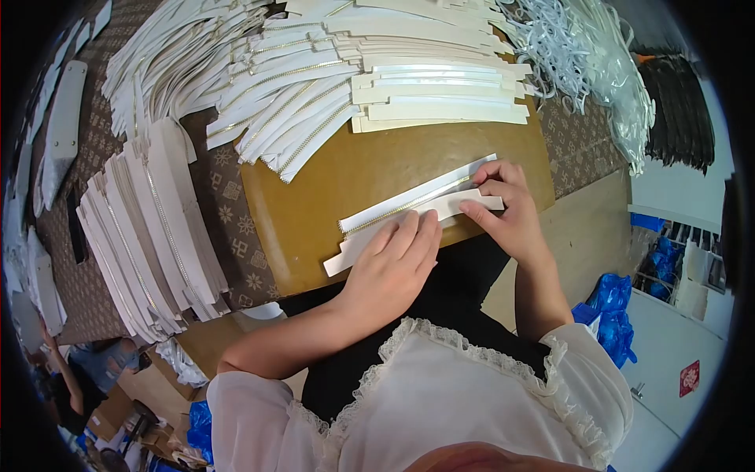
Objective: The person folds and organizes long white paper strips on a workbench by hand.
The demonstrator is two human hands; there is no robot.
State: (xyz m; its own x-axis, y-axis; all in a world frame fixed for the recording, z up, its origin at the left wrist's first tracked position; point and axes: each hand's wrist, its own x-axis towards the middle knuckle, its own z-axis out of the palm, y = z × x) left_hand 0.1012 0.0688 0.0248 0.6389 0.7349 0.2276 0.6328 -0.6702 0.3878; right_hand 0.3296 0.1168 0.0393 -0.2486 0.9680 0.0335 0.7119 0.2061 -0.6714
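Observation:
A white zipper [425,198] with gold teeth lies slanted on the brown board [314,212]. Along its near edge runs a cream strip [346,256] with stepped ends, partly hidden under my fingers. My left hand [395,266] rests on the middle of this strip, fingers stretched out and pressing down from above. At the right end, my right hand [511,206] has its thumb on the cream strip and curled fingers by the zipper's end, closed around the two.
Zippers [291,118] and cream strips [440,114] are piled at the board's far side. More zipper pieces [149,228] stand stacked at left on the patterned cloth [244,259]. White cords [550,47] and a clear plastic bag [621,102] lie back right. Another person's arm [67,370] shows lower left.

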